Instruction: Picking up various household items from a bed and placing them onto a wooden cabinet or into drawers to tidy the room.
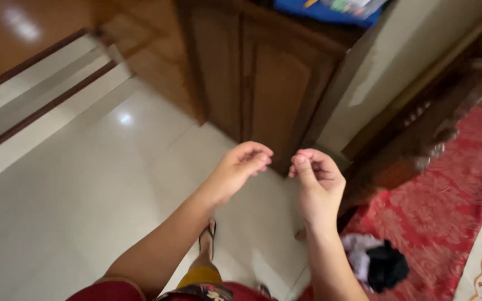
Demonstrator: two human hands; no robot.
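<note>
Left hand point(240, 167) up at mid-frame, fingers curled in, tips pressed toward the thumb as if pinching. Can't tell if anything is between them; if so it's too thin or small to resolve. Right hand point(318, 181) just beside it, same posture: index finger bent over the thumb, other fingers folded. The two sets of fingertips face each other across a narrow gap, not touching. No thread, band or other item visible spanning that gap.

Both hands hang in the air over the glossy pale tiled floor point(85, 195), well clear of it. Nearest loose item is the small heap of white and black cloth point(376, 261), lying low and to the right, at the edge of the red patterned fabric spread point(447, 200). It sits closer to the right forearm than to the left hand, below wrist level in the picture. No clear long axis, just a lump.

Dark brown wooden cabinet with panelled doors point(269, 83) stands ahead of the hands, apart from them. Sandalled foot point(210, 237) visible on the floor below the left forearm.
</note>
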